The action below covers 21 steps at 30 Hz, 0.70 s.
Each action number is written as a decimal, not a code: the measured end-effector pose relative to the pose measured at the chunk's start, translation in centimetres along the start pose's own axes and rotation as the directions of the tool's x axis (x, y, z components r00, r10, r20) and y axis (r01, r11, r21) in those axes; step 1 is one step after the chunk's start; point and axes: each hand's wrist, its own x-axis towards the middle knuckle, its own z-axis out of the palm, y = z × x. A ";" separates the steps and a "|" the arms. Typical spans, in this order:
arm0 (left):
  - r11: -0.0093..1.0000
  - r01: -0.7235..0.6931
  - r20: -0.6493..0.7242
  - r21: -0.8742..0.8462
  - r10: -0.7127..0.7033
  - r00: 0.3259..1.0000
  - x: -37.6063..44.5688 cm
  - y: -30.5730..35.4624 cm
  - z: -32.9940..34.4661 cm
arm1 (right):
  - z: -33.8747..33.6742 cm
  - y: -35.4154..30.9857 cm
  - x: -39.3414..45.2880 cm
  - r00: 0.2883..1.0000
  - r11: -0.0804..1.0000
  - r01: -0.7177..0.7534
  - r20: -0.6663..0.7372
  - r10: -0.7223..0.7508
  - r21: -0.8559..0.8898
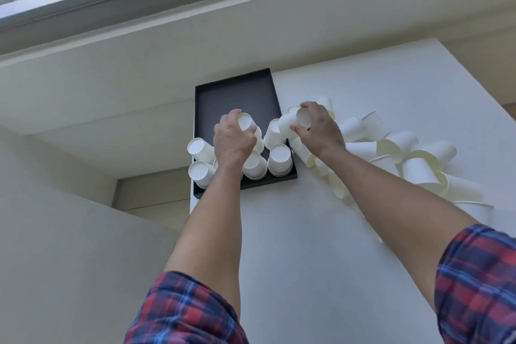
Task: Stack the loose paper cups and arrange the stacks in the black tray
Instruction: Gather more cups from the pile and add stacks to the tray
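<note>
A: What sits farthest left?

B: The black tray (237, 92) lies at the left edge of the white table (307, 232). Stacks of upturned cups (280, 160) fill its near end, and two stacks at the near-left corner lean out past the wall. Its far half shows bare floor.

A: And the left hand?

B: The left hand (233, 138) hovers over the tray's near half, fingers curled round an upturned cup (245, 121), bottom toward the camera.

A: The right one?

B: The right hand (321, 127) is just beside the tray's right wall, thumb and fingers clamped on another cup (293, 120) tilted on its side.

A: Beyond that?

B: A heap of loose cups (405, 156) sprawls across the table to the right, most tipped over, some touching. Both plaid sleeves (184, 313) are pushed up the forearms.
</note>
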 end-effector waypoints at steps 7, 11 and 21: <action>0.996 -0.031 0.052 0.088 0.026 0.998 0.8 -0.9 0.9 | 2.1 -1.1 1.2 0.984 0.983 0.104 0.160 -0.079 -0.150; 0.992 -0.030 0.051 0.119 0.024 0.998 0.4 -0.9 1.1 | 3.4 -1.5 1.1 0.974 0.985 0.126 0.202 -0.101 -0.115; 0.991 -0.007 0.041 0.131 0.001 0.999 0.1 -1.1 1.2 | 4.8 -0.7 1.4 0.940 0.974 0.137 0.333 -0.071 -0.180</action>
